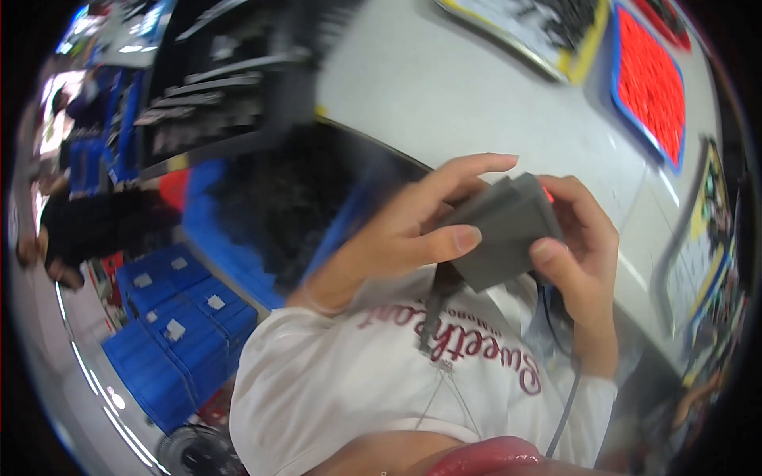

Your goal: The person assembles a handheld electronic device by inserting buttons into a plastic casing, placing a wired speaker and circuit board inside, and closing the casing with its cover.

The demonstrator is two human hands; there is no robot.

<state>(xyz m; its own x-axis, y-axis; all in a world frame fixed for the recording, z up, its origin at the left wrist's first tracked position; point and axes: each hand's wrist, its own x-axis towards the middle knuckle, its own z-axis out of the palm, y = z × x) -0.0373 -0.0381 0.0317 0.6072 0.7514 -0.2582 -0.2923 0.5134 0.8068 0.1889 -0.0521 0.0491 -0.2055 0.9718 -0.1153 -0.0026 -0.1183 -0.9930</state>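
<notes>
In front of my chest I hold a dark grey, box-shaped plastic part [508, 238], tilted, between both hands. My left hand [409, 230] grips its left side, with the thumb lying on the near face and the index finger stretched over the top. My right hand [587, 238] closes round the right side, thumb pressed near its edge. A small bright red piece [548, 193] shows beside the right fingers; what it belongs to cannot be made out. A dark cord [567, 397] hangs below my right hand.
Ahead lies a pale tabletop [444, 87]. On it stand a blue-rimmed tray of red parts [647, 83] and a yellow-edged tray of black parts [528, 36]. A blue crate [218, 246] with dark pieces is at the left, near stacked blue bins [178, 333] and another person [95, 218].
</notes>
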